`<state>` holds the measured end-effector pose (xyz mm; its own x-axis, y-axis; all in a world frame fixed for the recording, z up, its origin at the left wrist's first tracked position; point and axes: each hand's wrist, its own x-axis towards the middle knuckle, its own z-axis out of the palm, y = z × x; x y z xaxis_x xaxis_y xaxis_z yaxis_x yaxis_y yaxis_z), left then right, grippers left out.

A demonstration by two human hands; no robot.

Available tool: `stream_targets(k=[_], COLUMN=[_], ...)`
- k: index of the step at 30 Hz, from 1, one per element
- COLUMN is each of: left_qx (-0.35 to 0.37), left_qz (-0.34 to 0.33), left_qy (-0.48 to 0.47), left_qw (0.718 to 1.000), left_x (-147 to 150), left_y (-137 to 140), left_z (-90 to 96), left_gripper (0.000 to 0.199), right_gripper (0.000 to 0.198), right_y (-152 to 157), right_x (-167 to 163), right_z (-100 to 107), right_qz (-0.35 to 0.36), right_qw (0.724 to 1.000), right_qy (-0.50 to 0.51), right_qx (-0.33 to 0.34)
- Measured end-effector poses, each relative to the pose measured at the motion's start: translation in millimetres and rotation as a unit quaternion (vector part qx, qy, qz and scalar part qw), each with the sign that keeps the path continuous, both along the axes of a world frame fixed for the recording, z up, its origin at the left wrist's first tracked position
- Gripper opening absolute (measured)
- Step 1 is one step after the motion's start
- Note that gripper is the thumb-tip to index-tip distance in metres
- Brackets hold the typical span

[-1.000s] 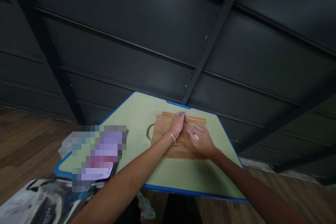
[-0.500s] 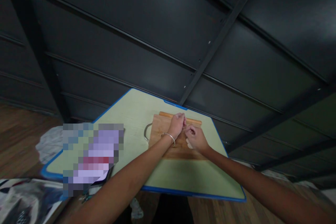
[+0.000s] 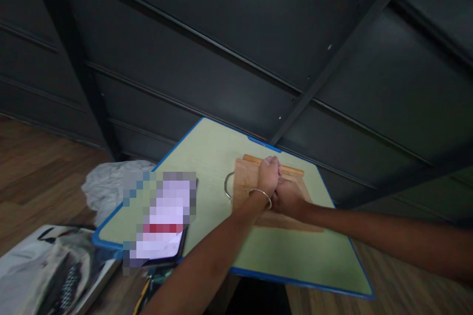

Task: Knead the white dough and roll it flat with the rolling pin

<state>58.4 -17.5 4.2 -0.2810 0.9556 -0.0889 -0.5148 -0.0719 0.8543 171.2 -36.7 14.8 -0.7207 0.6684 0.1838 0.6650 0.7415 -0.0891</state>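
My left hand (image 3: 269, 175), with a thin silver bangle (image 3: 264, 194) on its wrist, is closed over a wooden cutting board (image 3: 245, 184). Pressed against it on the right is my right hand (image 3: 290, 197), its fingers curled in as well. Whatever the fingers hold is hidden between the two hands. Pale patches show on my left fingers. Behind the hands, a wooden rolling pin (image 3: 253, 159) lies along the far edge of the board. A curved metal handle (image 3: 228, 186) sticks out from the board's left side.
The board lies on a pale green table (image 3: 212, 157) with a blue rim. A phone or tablet (image 3: 162, 226), blurred by pixelation, is at the left. Grey-white cloth (image 3: 105, 187) lies beyond the left edge. Dark metal panels (image 3: 207, 44) stand behind the table.
My hands have come together, the right one turning in against the left. A small pale lump visible under my right hand before is now covered. The view has shifted left.
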Motion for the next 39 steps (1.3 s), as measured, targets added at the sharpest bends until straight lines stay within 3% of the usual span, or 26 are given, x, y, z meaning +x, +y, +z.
stream_targets(k=[3,6,8,11,13,18,23,28,32,35,39], left_qx=[-0.002,0.016,0.057,0.081,0.074,0.085,0.082,0.098,0.106,0.103,0.100], left_qz=[0.000,0.023,0.034,0.015,0.000,-0.004,-0.014,-0.014,-0.021,-0.020,-0.018], left_qy=[0.013,0.015,0.018,0.011,0.006,0.022,0.046,0.049,0.055,0.056,0.065], left_qw=[1.000,0.999,0.998,0.997,0.997,0.996,0.995,0.994,0.993,0.993,0.993], left_x=[-3,-10,-15,-19,-22,-24,-25,-29,-31,-30,-29], left_y=[2,3,3,2,1,1,0,1,3,2,0], left_z=[-2.5,3.3,7.2,8.2,7.3,9.2,12.6,11.2,8.7,9.3,11.2], left_gripper=[0.025,0.042,0.040,0.038,0.039,0.036,0.033,0.031,0.035,0.033,0.035], right_gripper=[0.038,0.036,0.035,0.029,0.038,0.046,0.035,0.039,0.040,0.037,0.008], right_y=[-3,-7,-6,-3,-1,-1,-10,-28,-32,-26,-19], right_x=[-10,-20,-20,-4,14,50,40,20,18,22,30], right_z=[-4,-1,1,-1,-7,-20,-20,-15,-2,11,19], right_qz=[0.000,-0.012,-0.010,-0.069,-0.096,-0.066,-0.038,-0.018,-0.043,0.011,0.078], right_qw=[1.000,1.000,0.997,0.977,0.960,0.950,0.932,0.915,0.937,0.968,0.991], right_qy=[-0.027,0.002,0.073,0.202,0.261,0.293,0.327,0.342,0.310,0.243,0.108], right_qx=[0.000,-0.003,0.009,0.022,-0.023,-0.084,-0.152,-0.213,-0.156,-0.059,0.017])
